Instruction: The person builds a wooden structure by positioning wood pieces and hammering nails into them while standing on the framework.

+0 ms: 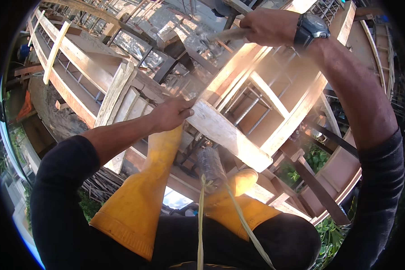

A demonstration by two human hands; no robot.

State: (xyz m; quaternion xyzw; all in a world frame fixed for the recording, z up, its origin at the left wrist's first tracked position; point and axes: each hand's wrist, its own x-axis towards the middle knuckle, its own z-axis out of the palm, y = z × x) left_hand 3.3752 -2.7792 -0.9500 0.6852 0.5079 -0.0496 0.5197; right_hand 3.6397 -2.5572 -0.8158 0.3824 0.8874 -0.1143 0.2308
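My right hand (272,28), with a dark watch on its wrist, is raised at the upper right and wrapped round the wooden handle of a hammer (231,35). The hammer's head is smeared by motion. Lower and to the left, my left hand (172,114) is closed in a pinch at the upper left end of a pale wooden board (227,135). What sits between its fingertips is too small to make out. Below the board, a grey, wrapped cylindrical container (210,164) hangs on yellowish strings (201,216) between my yellow boots (141,198).
Long timber formwork (72,58) runs off to the upper left. On the right, a wooden box-like form (279,90) holds steel bars (258,121). Dark props (321,193) slant below it. Greenery (330,238) shows through gaps far beneath my legs.
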